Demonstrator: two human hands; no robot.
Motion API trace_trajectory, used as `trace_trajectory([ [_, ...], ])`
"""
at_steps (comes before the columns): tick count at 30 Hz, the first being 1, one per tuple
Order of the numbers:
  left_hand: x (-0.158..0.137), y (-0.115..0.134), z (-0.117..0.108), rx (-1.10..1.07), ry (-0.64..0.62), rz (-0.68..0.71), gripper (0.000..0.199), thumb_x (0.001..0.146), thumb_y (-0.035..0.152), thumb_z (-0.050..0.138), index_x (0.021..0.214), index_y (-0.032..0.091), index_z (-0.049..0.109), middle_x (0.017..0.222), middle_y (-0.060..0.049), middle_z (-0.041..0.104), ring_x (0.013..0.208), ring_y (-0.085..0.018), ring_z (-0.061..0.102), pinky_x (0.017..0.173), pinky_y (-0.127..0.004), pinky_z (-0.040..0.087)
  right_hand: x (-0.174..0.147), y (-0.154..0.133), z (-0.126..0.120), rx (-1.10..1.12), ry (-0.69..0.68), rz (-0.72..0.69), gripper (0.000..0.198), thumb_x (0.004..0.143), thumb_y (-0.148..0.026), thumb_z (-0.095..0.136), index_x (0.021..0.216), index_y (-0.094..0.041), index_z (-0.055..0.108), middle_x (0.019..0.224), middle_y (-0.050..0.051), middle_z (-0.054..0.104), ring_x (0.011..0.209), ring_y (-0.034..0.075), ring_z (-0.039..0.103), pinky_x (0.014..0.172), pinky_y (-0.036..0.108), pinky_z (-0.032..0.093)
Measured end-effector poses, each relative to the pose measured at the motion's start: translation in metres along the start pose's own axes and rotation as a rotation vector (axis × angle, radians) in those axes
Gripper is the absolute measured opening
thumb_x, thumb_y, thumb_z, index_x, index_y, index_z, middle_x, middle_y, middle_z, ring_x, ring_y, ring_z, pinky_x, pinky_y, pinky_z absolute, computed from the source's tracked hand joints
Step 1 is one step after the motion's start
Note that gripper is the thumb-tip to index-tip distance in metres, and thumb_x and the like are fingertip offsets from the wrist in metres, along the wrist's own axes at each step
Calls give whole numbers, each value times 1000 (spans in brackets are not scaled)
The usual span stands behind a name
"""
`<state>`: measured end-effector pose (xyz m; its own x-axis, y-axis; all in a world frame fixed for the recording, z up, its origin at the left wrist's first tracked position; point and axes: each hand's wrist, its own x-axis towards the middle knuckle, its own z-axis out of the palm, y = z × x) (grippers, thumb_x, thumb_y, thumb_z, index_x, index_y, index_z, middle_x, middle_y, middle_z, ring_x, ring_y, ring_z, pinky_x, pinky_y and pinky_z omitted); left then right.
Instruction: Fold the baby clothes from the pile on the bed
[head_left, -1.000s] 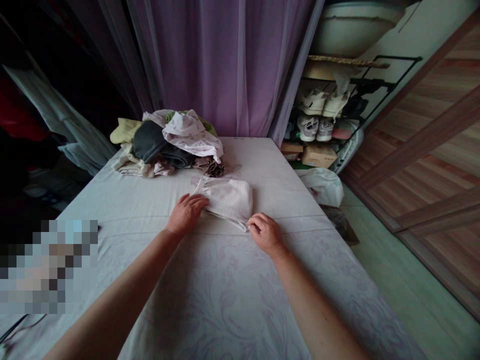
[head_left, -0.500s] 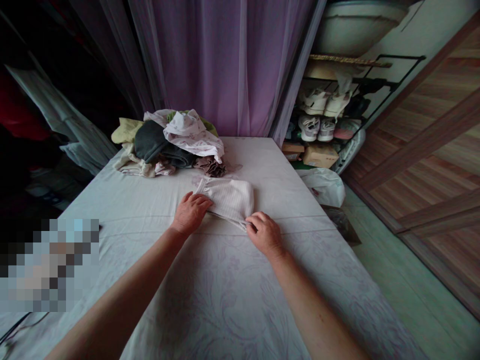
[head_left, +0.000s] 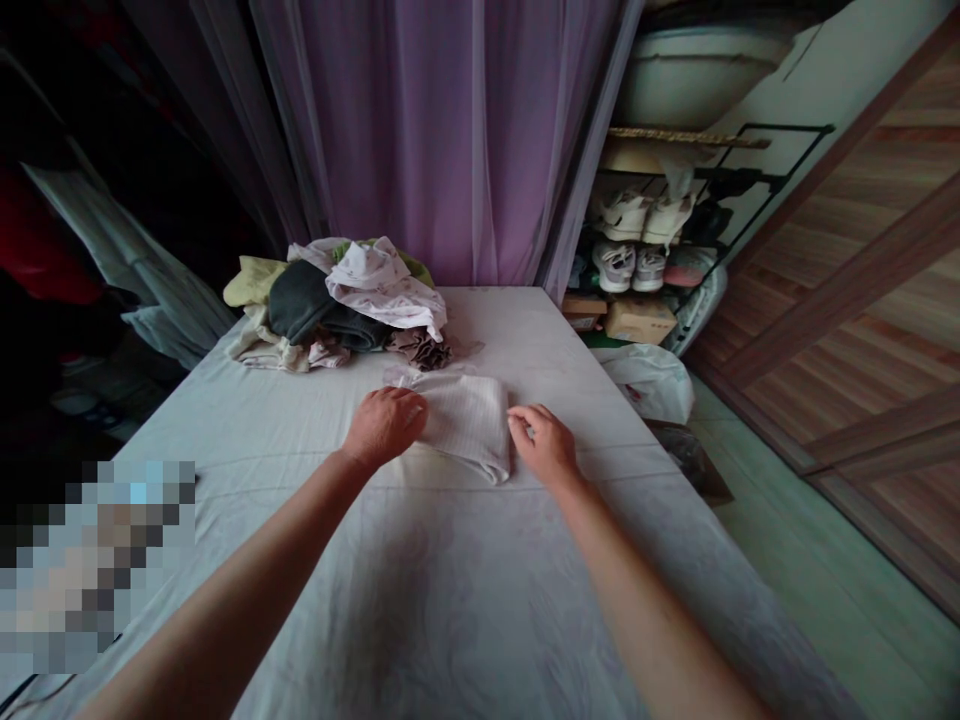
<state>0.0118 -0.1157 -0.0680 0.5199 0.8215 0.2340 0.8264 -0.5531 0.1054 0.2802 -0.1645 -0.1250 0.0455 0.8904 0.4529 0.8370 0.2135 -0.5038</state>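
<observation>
The folded white garment (head_left: 472, 420) lay flat on the pale patterned sheet (head_left: 480, 590), nearer to me than the heap of clothes (head_left: 322, 310). The person's left hand (head_left: 384, 425) covered its left end, so that part was lost to my eye; the fingers bent down over the cloth, and I couldn't tell whether they pinched it or merely rested. The right hand (head_left: 547, 445) was loosely curved just beside the right edge, a gap between thumb and fingers and no cloth between them; whether a fingertip brushed the fabric, I couldn't make out. Both forearms ran out of sight at the bottom. In the heap, a dark piece (head_left: 300, 300) was partly buried under a light printed one (head_left: 386, 280). Coarse squares blotted out whatever was at the near left, and deep shadow swallowed most of the things beyond it.
</observation>
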Motion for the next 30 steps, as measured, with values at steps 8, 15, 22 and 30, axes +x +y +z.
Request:
trace_trajectory([
  [8, 45, -37, 26, 30, -99, -173, 57, 87, 37, 57, 140, 17, 47, 140, -15, 55, 128, -30, 52, 103, -42, 42, 101, 25, 27, 160, -407, 227, 44, 85, -17, 53, 128, -20, 60, 123, 8, 68, 106, 17, 65, 93, 30, 49],
  [15, 50, -44, 25, -44, -149, -126, 34, 80, 38, 64, 109, 21, 67, 110, -10, 70, 105, -27, 64, 92, -35, 48, 109, 27, 21, 189, -568, 124, 24, 69, -19, 68, 93, -21, 74, 94, 0, 75, 89, 19, 68, 81, 27, 51],
  [22, 24, -35, 19, -239, -137, 115, 18, 72, 18, 67, 90, 21, 68, 124, -8, 66, 116, -25, 60, 100, -37, 46, 97, 26, 7, 237, -559, -238, 25, 60, -3, 56, 70, -22, 69, 102, 1, 74, 102, 18, 64, 93, 29, 46],
  [30, 28, -36, 17, -125, -148, 100, 17, 84, 30, 60, 95, 21, 69, 128, -11, 64, 119, -27, 58, 100, -41, 47, 90, 32, 0, 30, -522, -233, 31, 67, -10, 61, 91, -24, 73, 100, 2, 74, 97, 19, 65, 88, 29, 47],
])
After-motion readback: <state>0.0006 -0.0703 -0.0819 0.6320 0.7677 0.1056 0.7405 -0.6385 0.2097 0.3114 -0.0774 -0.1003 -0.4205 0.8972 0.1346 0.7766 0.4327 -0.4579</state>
